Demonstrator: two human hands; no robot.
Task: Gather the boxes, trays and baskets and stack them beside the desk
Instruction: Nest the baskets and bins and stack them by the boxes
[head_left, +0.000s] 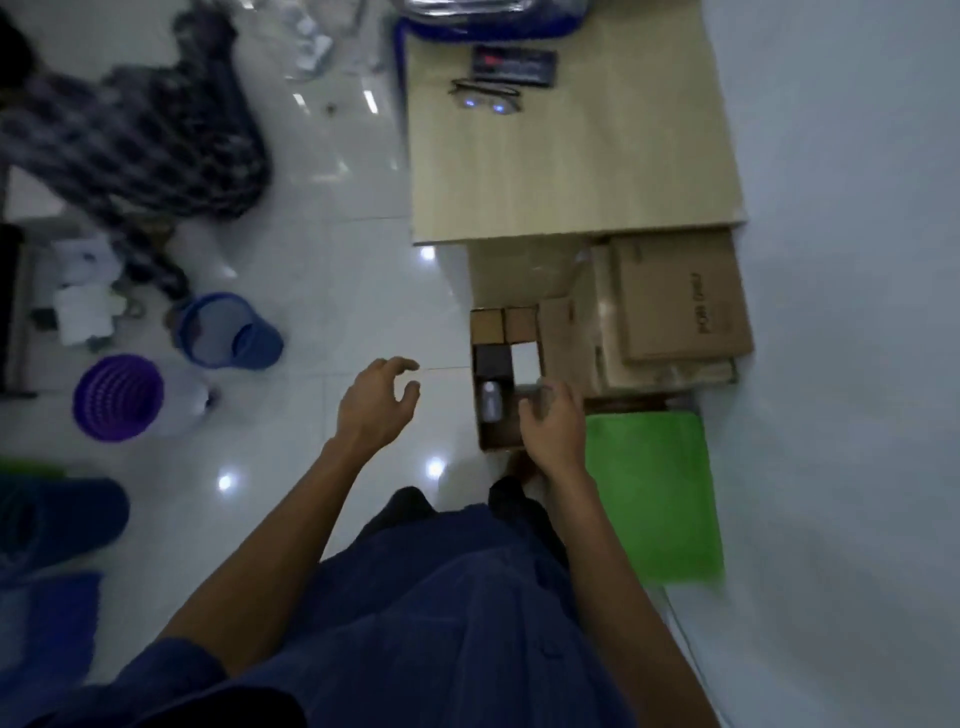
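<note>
Curled fingers (540, 413) of the right hand (553, 426), over a blurry grey thing (535, 393) at the right wall of the open brown cardboard box (498, 436); hard to tell if gripped. Loosely bent left hand (376, 402) at its 9 o'clock, holding nothing. Inside: two little brown boxes (504, 325), a black one (492, 361), a white one (525, 361), a grey tube (491, 400). Long side running 6 to 12 o'clock, open top up, at 6 o'clock of the pale wooden desk (571, 171). Flat cardboard boxes (675, 306) at 3 o'clock.
</note>
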